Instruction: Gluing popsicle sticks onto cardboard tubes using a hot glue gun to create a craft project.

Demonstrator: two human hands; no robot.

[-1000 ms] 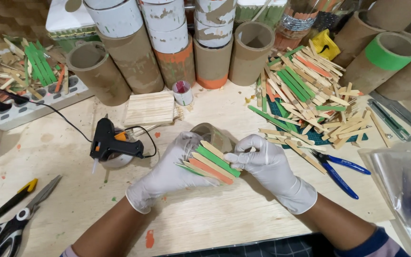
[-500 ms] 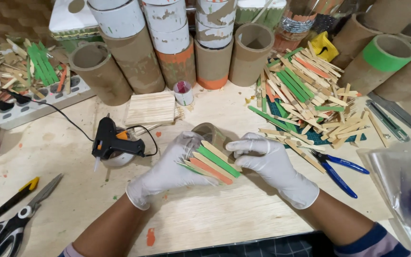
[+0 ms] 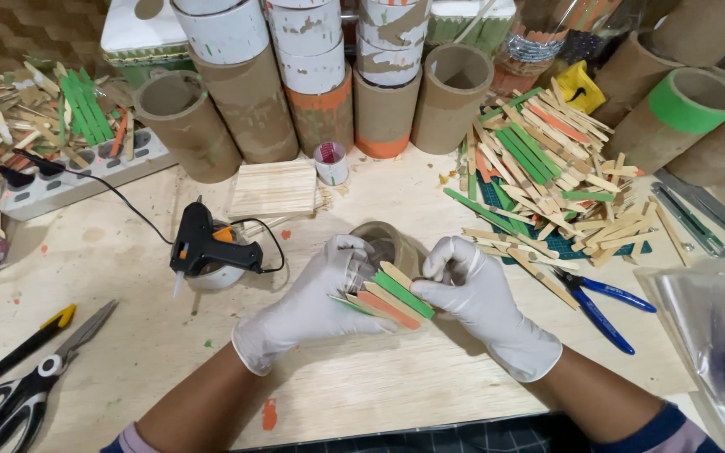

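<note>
Both of my hands wear white gloves and hold one small cardboard tube (image 3: 389, 245) lying on its side over the wooden table (image 3: 127, 335). Green, orange and plain craft sticks (image 3: 392, 298) are stuck side by side along the tube's wall. My left hand (image 3: 316, 306) wraps around the tube from the left, fingers over its top. My right hand (image 3: 480, 302) grips the right end, with the fingertips pressing on the sticks.
A black glue gun (image 3: 203, 247) rests on a stand to the left, its cord running to a power strip (image 3: 86, 172). Scissors (image 3: 18, 390) lie at the lower left, blue pliers (image 3: 602, 302) at the right. A heap of loose sticks (image 3: 547, 176) and several cardboard tubes (image 3: 253, 101) fill the back.
The hands and the tube have stayed almost in place. My right fingers have shifted slightly on the sticks.
</note>
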